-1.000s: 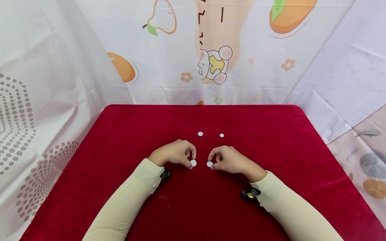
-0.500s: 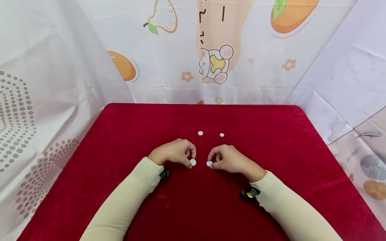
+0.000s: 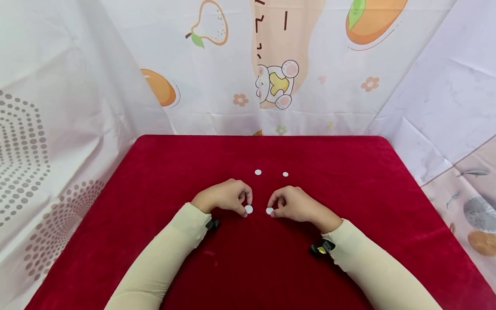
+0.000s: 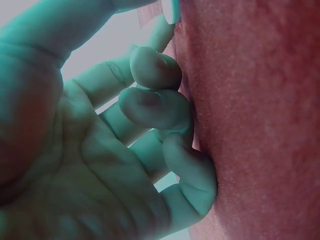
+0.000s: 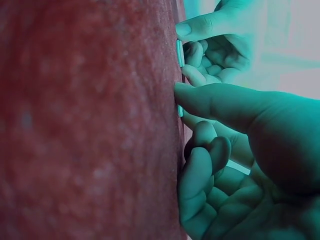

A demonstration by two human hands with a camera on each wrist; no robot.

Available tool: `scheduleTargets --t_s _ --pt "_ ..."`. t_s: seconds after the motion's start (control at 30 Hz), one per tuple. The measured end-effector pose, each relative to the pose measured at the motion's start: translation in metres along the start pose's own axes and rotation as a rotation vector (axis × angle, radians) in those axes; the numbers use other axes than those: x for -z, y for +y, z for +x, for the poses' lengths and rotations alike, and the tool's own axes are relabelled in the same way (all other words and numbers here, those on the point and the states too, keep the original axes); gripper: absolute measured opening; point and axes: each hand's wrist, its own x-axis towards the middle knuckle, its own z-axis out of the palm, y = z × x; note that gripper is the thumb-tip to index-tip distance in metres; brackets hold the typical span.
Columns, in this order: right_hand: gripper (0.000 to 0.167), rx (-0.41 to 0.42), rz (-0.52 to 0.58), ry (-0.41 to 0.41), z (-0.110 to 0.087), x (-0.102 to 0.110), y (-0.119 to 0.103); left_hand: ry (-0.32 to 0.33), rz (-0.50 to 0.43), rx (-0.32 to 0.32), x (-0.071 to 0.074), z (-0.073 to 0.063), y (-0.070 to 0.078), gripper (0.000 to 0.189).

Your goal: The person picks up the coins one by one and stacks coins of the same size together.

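Note:
My left hand [image 3: 227, 196] pinches a small white disc [image 3: 249, 209] between thumb and index finger, low on the red cloth. Facing it, my right hand [image 3: 292, 204] holds a second white disc [image 3: 269, 210] the same way, with a narrow strip of cloth between the two. In the right wrist view the left hand's disc [image 5: 180, 53] appears thin and edge-on, while the right thumb hides part of the other disc [image 5: 180, 111]. Only an edge of the left disc [image 4: 172, 11] shows in the left wrist view, where the remaining fingers curl inward against the cloth.
Beyond the hands lie two more white discs, one at the left [image 3: 258, 172] and a slightly smaller one at the right [image 3: 285, 174]. Red cloth [image 3: 248, 271] covers the table. Printed white curtains [image 3: 217, 86] hang behind it and at both sides.

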Motion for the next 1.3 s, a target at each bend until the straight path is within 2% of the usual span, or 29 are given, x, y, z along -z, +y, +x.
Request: scheduleTargets --t_s 0.47,0.57,0.73,0.87,1.0,1.13,1.3 --pt "0.018 0.031 0.01 -0.021 0.0 0.003 0.002 0.006 0.016 0.02 0.001 -0.004 0.005 0.026" --pt "0.017 0.025 0.018 -0.019 0.0 0.001 0.002 0.01 0.014 0.004 0.001 -0.004 0.008 0.025" --pt "0.016 0.022 0.021 -0.017 0.0 0.0 0.002 0.037 0.029 -0.025 0.0 0.0 0.017 0.025" --pt "0.016 0.023 0.02 -0.019 0.0 0.0 0.001 0.079 0.037 -0.024 0.001 0.004 0.024 0.027" --pt "0.015 0.025 0.016 -0.014 0.0 0.001 0.001 0.108 0.059 -0.012 0.01 0.007 0.029 0.029" --pt "0.015 0.026 0.014 -0.013 0.0 0.003 0.001 0.165 0.068 -0.008 0.026 0.007 0.033 0.03" --pt "0.014 0.026 0.019 -0.025 0.001 0.001 0.001 0.267 -0.001 -0.019 0.05 0.001 0.039 0.023"
